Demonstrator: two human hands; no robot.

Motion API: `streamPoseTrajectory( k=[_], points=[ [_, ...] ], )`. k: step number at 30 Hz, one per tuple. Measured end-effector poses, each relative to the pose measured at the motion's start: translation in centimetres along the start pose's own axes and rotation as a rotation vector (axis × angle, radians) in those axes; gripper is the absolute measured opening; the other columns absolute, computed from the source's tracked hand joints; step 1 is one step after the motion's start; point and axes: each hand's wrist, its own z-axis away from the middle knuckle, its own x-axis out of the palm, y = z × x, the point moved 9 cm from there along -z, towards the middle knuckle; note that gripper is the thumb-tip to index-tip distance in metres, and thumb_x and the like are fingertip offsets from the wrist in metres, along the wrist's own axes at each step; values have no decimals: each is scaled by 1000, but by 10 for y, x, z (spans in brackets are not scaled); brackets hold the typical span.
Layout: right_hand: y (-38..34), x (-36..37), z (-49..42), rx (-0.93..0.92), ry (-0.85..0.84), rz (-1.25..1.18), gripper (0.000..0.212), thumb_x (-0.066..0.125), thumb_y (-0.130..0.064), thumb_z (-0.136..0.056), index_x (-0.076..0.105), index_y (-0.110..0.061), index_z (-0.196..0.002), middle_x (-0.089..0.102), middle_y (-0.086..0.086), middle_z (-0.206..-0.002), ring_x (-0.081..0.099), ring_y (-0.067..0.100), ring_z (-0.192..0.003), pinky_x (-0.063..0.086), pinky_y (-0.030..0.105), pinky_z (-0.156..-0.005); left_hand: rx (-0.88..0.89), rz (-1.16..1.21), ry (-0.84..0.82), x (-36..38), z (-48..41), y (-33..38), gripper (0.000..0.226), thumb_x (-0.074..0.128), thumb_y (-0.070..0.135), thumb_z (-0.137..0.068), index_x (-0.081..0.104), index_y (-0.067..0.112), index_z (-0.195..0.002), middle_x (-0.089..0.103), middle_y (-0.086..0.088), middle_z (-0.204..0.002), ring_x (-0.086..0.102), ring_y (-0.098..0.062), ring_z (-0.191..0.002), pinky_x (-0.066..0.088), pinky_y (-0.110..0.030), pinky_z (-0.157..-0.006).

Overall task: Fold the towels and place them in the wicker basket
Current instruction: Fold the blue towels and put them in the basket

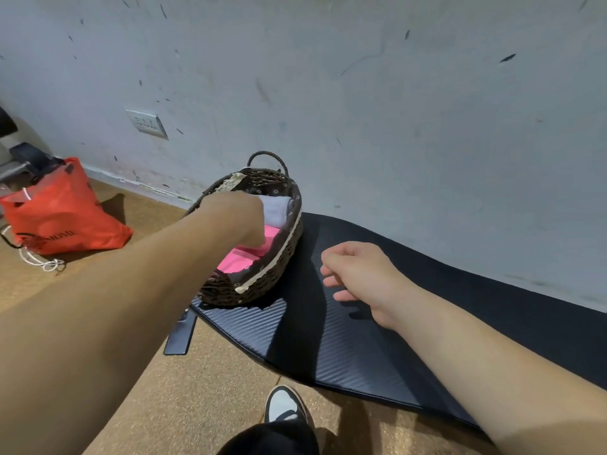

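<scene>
Fingers of the left hand (pixel 239 215) are reaching into the basket (pixel 273 261) by the pink towel (pixel 241 258); grip hidden. Right hand (pixel 356 274) is hovering loosely curled, empty. Basket is sitting at the surface's (pixel 328 351) left edge, likely risking tipping off if pushed.

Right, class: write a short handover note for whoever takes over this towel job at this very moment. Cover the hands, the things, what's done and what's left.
Left hand: reaches into the wicker basket, onto the towels. Its fingers are hidden, so the grip is unclear.
Right hand: above the black table, fingers loosely curled, holding nothing.
Things: a folded pink towel and a pale grey towel lie in the basket, which stands at the table's left end.
Done: at least two towels are in.
Left: no other towel is in view; probably withdraw the left hand and look for more.
</scene>
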Motion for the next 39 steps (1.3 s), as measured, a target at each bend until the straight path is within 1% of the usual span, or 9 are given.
streamPoseTrajectory(
  k=[3,8,13,19,24,28,31,35,39],
  points=[
    [12,-40,16,-8,58,10,15,59,-26,-94,73,-25,-100,74,-3,-103,72,12,-96,63,34,-84,121,160,176,-33,29,56,34,60,49,-90,51,21,-73,55,2,-75,62,-25,-80,56,-39,-77],
    [57,-122,49,-7,138,101,17,63,-29,-91,74,-16,-92,73,5,-84,65,16,-77,53,34,-68,406,426,63,-13,86,191,37,60,60,-88,69,23,-91,69,4,-91,65,-20,-91,59,-39,-82],
    [115,-204,81,46,207,250,25,65,-43,-94,73,-20,-88,75,0,-86,69,18,-86,53,30,-73,483,566,22,11,110,291,36,61,55,-92,69,20,-98,70,4,-91,67,-19,-87,57,-34,-73],
    [172,-296,112,80,386,408,23,66,-45,-94,72,-24,-87,75,-5,-80,68,8,-76,50,24,-68,662,595,25,29,131,386,46,58,52,-97,60,27,-137,67,9,-123,63,-15,-113,55,-39,-95],
    [197,-367,125,112,556,521,25,66,-44,-93,71,-20,-100,75,-5,-94,70,15,-90,57,39,-86,772,659,33,18,140,435,50,58,48,-99,54,29,-146,60,12,-141,55,-10,-128,47,-31,-106],
    [207,-443,160,177,944,570,29,62,-36,-91,62,-18,-113,61,13,-128,64,32,-95,51,38,-75,796,682,19,18,147,468,52,59,46,-100,51,30,-148,60,11,-141,57,-9,-126,47,-29,-105],
    [254,-466,167,419,886,503,52,65,-35,-89,50,-21,-136,42,10,-144,62,33,-100,50,40,-79,817,703,12,22,154,482,51,60,46,-98,52,31,-147,61,14,-133,61,-4,-113,46,-23,-93],
    [286,-470,169,427,886,412,27,65,-27,-88,55,-16,-111,56,8,-115,59,22,-72,44,32,-55,844,698,7,29,163,491,50,61,46,-98,52,31,-145,61,16,-129,61,-1,-109,43,-19,-86],
    [270,-481,179,295,1040,348,7,51,-14,-94,55,-11,-88,64,11,-79,56,28,-60,46,35,-54,897,711,29,36,174,498,47,63,43,-98,55,29,-143,59,19,-130,57,1,-111,41,-15,-85]
  ],
)
